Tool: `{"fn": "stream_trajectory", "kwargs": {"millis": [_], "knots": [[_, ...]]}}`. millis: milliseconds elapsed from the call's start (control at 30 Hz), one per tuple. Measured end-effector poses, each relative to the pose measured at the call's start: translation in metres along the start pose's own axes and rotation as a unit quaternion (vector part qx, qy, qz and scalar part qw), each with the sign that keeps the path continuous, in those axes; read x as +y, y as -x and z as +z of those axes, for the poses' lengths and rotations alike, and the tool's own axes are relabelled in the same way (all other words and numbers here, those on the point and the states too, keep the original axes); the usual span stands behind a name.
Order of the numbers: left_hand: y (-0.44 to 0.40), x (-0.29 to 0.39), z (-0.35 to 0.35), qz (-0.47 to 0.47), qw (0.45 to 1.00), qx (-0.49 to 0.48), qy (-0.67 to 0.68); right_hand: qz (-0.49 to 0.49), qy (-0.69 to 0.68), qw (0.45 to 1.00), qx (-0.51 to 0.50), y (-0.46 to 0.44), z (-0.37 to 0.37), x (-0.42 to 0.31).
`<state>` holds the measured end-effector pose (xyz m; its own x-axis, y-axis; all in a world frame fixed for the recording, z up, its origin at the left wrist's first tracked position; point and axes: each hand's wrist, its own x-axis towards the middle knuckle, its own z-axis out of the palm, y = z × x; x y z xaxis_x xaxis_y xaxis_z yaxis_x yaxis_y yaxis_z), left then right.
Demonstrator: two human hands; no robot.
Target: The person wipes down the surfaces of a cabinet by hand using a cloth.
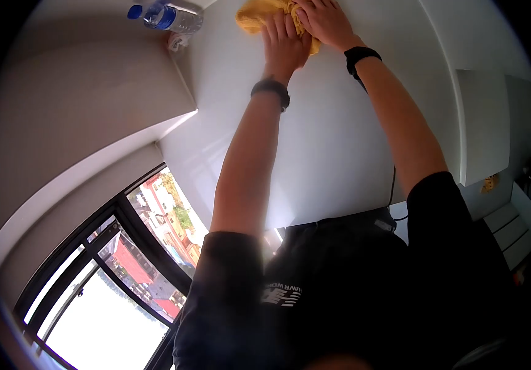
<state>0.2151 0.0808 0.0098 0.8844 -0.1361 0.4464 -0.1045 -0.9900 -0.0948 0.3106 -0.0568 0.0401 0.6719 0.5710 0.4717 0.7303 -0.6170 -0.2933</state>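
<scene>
A bunched yellow cloth [252, 16] lies on the white tabletop [333, 142] at the top of the view. My left hand [286, 44] presses down on it, fingers bent over its folds. Just to the right, my right hand [327, 23] grips the cloth's right side, and its fingertips run close to the upper edge of the view. Both arms reach forward side by side, with a dark band on each wrist. What lies under the palms is hidden.
A clear plastic bottle [176, 20] with a blue cap lies at the upper left, beside a small crumpled wrapper [178, 42]. A dark-framed window [123, 259] is at the lower left. A dark cable [392, 191] hangs by the table's near edge. White panels stand at right.
</scene>
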Motion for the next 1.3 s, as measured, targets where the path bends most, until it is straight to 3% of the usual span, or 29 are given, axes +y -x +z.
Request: {"fn": "stream_trajectory", "kwargs": {"millis": [33,133,233,333,433,567,667,767,967,1133,1300], "knots": [[-0.006,0.0,0.001,-0.058,0.986,-0.031,0.15,-0.001,0.005,1.0,0.005,-0.005,0.0,0.003],[-0.016,-0.013,0.012,0.01,0.998,-0.067,-0.009,-0.01,0.023,0.999,0.021,-0.019,-0.002,0.008],[-0.031,-0.005,0.006,-0.067,0.996,-0.047,-0.033,-0.017,0.028,0.999,0.029,-0.029,-0.007,0.01],[-0.026,-0.006,-0.01,0.024,0.988,-0.13,-0.083,0.002,0.019,1.0,0.018,-0.024,-0.013,0.007],[-0.035,-0.008,-0.022,-0.097,0.98,-0.135,0.111,0.019,0.003,0.999,0.038,-0.031,0.002,0.001],[0.011,-0.013,-0.01,-0.148,0.96,-0.208,0.113,0.003,0.065,0.995,0.082,0.003,0.042,-0.021],[0.029,-0.002,-0.023,-0.16,0.941,-0.272,0.121,-0.008,0.028,0.999,0.024,0.024,0.036,-0.026],[0.05,0.004,-0.013,-0.129,0.968,-0.17,0.134,-0.022,0.013,1.0,0.011,0.033,0.025,-0.025],[0.063,0.026,-0.036,-0.132,0.942,-0.289,0.112,-0.055,-0.035,0.997,-0.037,0.055,0.01,-0.023],[0.157,0.056,-0.057,-0.07,0.955,-0.261,0.118,-0.111,-0.085,0.985,-0.099,0.134,-0.002,-0.047],[0.239,0.1,-0.128,-0.066,0.944,-0.261,0.192,-0.168,-0.174,0.951,-0.193,0.217,-0.059,-0.082]]}}
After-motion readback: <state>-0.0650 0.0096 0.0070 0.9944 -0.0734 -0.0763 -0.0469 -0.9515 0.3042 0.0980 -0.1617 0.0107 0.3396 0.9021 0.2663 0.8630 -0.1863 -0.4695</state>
